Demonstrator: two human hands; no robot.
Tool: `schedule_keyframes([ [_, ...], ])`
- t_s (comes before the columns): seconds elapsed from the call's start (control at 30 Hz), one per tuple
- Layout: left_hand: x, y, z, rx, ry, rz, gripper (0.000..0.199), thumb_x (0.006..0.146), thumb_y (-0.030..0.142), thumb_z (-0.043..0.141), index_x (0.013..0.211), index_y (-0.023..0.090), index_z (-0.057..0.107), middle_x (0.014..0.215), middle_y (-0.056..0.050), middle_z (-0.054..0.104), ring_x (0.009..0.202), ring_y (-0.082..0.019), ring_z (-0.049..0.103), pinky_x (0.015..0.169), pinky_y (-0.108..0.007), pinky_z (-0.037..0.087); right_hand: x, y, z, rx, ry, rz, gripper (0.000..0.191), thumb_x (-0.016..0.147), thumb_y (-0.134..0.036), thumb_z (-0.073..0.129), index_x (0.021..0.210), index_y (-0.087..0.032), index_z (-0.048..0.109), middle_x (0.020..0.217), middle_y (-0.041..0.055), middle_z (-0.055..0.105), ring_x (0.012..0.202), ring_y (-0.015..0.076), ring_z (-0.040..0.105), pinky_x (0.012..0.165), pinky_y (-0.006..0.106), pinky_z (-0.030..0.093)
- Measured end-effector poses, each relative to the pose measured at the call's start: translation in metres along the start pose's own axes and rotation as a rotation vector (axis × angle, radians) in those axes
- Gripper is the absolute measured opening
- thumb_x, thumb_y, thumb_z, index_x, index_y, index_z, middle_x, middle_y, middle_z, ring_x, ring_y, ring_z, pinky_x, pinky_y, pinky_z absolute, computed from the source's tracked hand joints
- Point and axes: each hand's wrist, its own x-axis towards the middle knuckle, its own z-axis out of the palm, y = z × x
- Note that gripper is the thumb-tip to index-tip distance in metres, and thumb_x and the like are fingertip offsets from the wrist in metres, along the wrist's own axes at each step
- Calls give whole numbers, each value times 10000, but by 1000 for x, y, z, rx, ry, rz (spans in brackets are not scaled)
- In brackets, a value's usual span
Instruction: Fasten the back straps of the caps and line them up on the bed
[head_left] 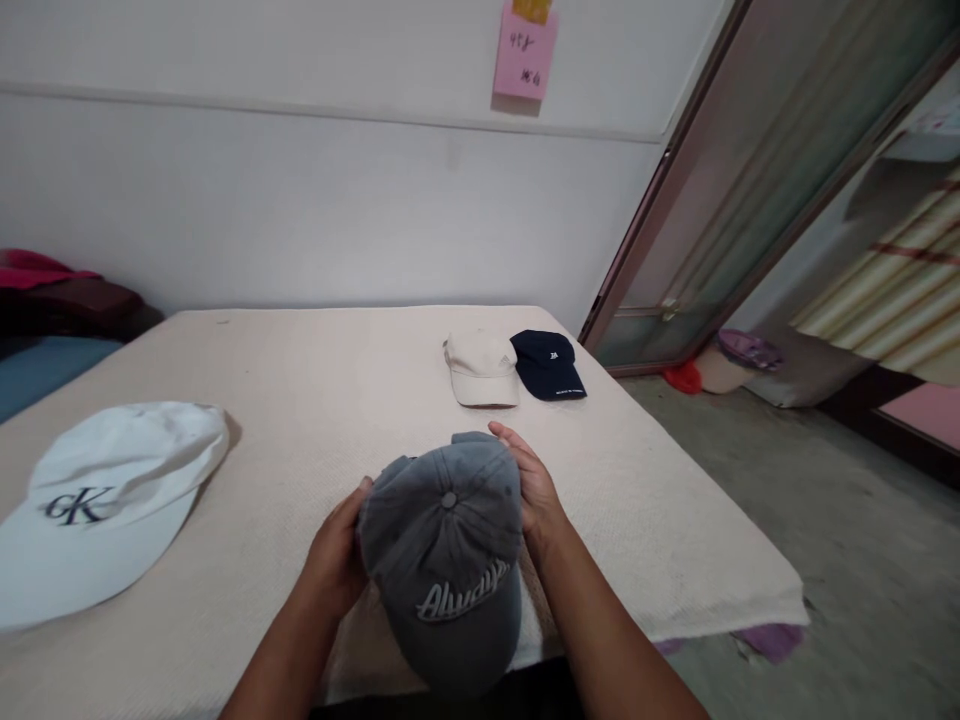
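A grey cap (446,540) with raised white lettering is held between my two hands near the front edge of the table, its brim pointing toward me. My left hand (337,550) grips its left side, fingers partly hidden behind the cap. On the right side, my right hand (531,485) holds the cap with its fingers along the edge. Farther back lie a beige cap (482,365) and a navy cap (547,362), side by side and touching. A large white cap (120,500) with dark letters rests at the left.
A cream cloth covers the table (315,390). Behind it stands a white wall with a pink note (525,52). To the right are a framed sliding door (690,200), a striped curtain (892,290) and a basket (739,358) on the floor. Dark items sit at the far left.
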Motion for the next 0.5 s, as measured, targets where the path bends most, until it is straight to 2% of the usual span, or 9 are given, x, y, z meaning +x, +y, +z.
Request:
schedule_keyframes([
  [0.07, 3, 1, 1, -91, 8, -47, 257, 828, 300, 586, 1014, 143, 667, 878, -73, 746, 912, -239, 673, 834, -347, 512, 1, 1, 1, -11, -4, 16, 273, 747, -170, 646, 1018, -179, 617, 796, 37, 696, 665, 128, 626, 660, 244, 483],
  [0.17, 6, 6, 2, -175, 25, -49, 262, 880, 299, 490, 1028, 160, 655, 843, -62, 752, 923, -238, 678, 865, -382, 514, 2, 3, 1, -53, -42, 53, 308, 735, -182, 654, 1042, -168, 630, 853, 49, 702, 720, 138, 627, 706, 254, 472],
  [0.33, 15, 15, -4, -270, 105, 50, 306, 921, 257, 358, 963, 209, 657, 792, -29, 756, 940, -207, 679, 895, -347, 511, 0, 9, -2, -134, -146, 136, 219, 769, -225, 638, 977, -164, 669, 963, 45, 687, 857, 149, 609, 825, 270, 441],
  [0.5, 23, 17, -9, -311, 66, 116, 350, 923, 232, 322, 958, 218, 670, 875, -55, 755, 991, -223, 661, 907, -369, 496, -9, 18, 3, -219, -175, 289, 174, 808, -294, 601, 895, -165, 677, 918, 51, 688, 832, 158, 601, 794, 280, 447],
])
